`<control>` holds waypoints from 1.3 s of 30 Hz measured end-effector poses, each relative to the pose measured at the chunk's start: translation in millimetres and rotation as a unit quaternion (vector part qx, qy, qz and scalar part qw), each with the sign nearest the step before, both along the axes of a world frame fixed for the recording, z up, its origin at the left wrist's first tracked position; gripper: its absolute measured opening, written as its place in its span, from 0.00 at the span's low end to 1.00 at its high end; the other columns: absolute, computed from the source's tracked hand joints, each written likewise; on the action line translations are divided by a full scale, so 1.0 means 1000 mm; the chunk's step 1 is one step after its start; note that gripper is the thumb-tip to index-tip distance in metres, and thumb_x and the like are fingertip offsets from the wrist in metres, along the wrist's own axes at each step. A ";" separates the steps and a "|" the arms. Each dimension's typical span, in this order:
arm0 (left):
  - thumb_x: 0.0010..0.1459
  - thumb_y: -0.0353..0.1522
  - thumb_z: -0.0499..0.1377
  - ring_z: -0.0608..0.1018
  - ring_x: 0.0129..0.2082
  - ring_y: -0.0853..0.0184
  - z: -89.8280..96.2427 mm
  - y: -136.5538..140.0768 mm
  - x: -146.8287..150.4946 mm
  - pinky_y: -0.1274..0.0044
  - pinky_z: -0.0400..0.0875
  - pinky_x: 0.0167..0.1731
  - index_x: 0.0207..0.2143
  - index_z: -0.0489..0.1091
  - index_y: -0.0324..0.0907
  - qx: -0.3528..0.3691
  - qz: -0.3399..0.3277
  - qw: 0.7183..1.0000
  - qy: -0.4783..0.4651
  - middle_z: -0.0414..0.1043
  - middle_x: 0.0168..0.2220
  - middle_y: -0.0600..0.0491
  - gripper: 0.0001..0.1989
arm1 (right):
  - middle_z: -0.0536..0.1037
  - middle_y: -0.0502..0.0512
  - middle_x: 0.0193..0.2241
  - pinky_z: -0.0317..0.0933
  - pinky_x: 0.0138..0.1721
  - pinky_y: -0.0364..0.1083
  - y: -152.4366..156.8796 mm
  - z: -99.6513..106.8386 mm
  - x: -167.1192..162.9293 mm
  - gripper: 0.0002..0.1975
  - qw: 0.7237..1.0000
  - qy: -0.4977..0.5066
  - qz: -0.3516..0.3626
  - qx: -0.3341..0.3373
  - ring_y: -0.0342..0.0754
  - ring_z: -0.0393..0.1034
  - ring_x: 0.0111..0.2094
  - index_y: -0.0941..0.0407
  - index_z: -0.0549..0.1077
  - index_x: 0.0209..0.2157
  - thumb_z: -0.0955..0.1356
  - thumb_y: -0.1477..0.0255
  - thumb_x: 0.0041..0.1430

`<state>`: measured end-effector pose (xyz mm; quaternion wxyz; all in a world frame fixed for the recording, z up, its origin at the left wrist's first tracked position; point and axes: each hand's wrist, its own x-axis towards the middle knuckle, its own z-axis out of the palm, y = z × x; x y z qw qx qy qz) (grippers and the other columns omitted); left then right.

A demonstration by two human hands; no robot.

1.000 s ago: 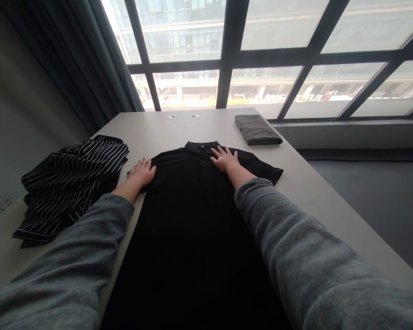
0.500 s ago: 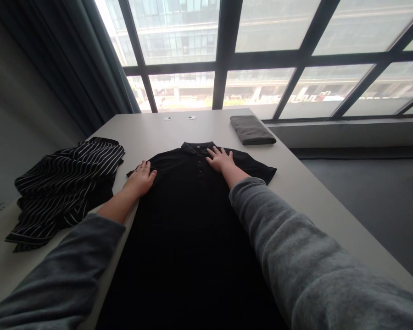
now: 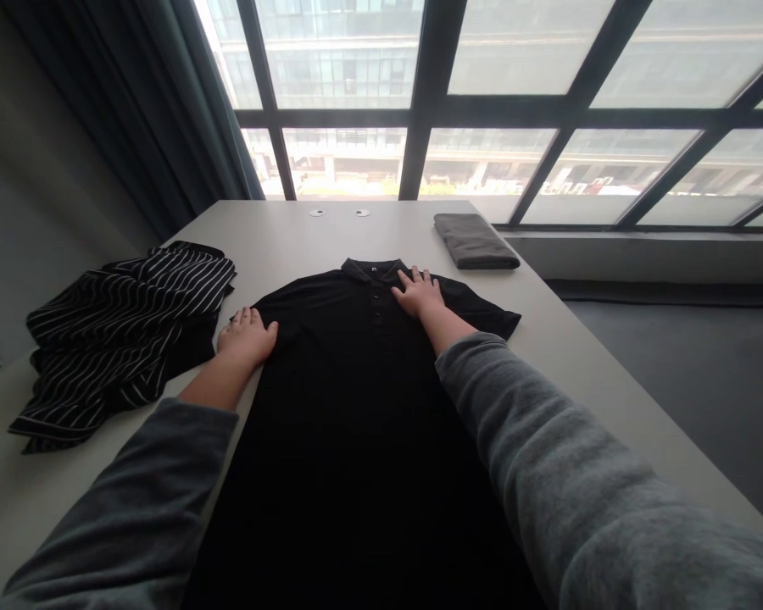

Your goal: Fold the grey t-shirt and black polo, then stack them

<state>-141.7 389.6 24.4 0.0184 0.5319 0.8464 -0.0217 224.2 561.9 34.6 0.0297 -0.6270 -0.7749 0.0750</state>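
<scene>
- Lying flat along the middle of the tabletop [image 3: 578,339], the black polo shirt [image 3: 356,407] has its collar at the far end.
- Left hand [image 3: 247,336]: grip open, palm on the left sleeve.
- Right hand [image 3: 418,292]: grip open, flat beside the collar.

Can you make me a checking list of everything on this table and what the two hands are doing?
Surface: pale table, bare at the right edge.
Job's things: black polo shirt spread flat, collar toward the window.
Clutter: striped garment crumpled at the left; folded grey cloth at the far right; two small round discs near the far edge.
Hands: left hand flat on the shirt's left sleeve; right hand flat beside the buttons, under the collar.
Cables: nothing seen.
Surroundings: big window with dark frames, curtain at the left.
</scene>
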 end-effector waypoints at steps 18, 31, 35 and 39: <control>0.74 0.48 0.44 0.56 0.77 0.48 -0.005 0.017 -0.013 0.59 0.52 0.73 0.77 0.54 0.39 0.025 -0.143 0.989 -0.012 0.48 0.78 0.40 0.37 | 0.50 0.64 0.77 0.44 0.76 0.62 -0.034 -0.011 0.142 0.37 1.000 -0.019 0.015 0.009 0.62 0.46 0.77 0.59 0.56 0.76 0.58 0.54 0.75; 0.74 0.49 0.46 0.53 0.77 0.46 -0.013 0.010 -0.032 0.56 0.50 0.73 0.77 0.55 0.47 0.052 -0.125 0.990 -0.040 0.44 0.79 0.41 0.35 | 0.79 0.63 0.59 0.56 0.72 0.59 -0.041 -0.016 0.170 0.25 0.969 0.159 0.061 0.179 0.59 0.67 0.65 0.57 0.82 0.55 0.61 0.62 0.70; 0.74 0.49 0.45 0.50 0.78 0.40 -0.018 -0.003 -0.046 0.51 0.51 0.72 0.77 0.55 0.45 0.081 -0.133 0.985 -0.079 0.41 0.80 0.39 0.35 | 0.76 0.64 0.62 0.55 0.73 0.61 -0.063 -0.019 0.205 0.24 0.966 0.188 0.040 0.174 0.61 0.66 0.66 0.56 0.81 0.57 0.65 0.62 0.65; 0.74 0.47 0.46 0.50 0.77 0.40 -0.021 -0.019 -0.052 0.46 0.52 0.71 0.75 0.59 0.42 0.156 -0.187 0.963 -0.117 0.47 0.78 0.39 0.34 | 0.69 0.65 0.68 0.53 0.74 0.62 -0.095 -0.023 0.226 0.28 0.967 0.200 0.023 0.155 0.62 0.61 0.70 0.57 0.77 0.62 0.66 0.60 0.66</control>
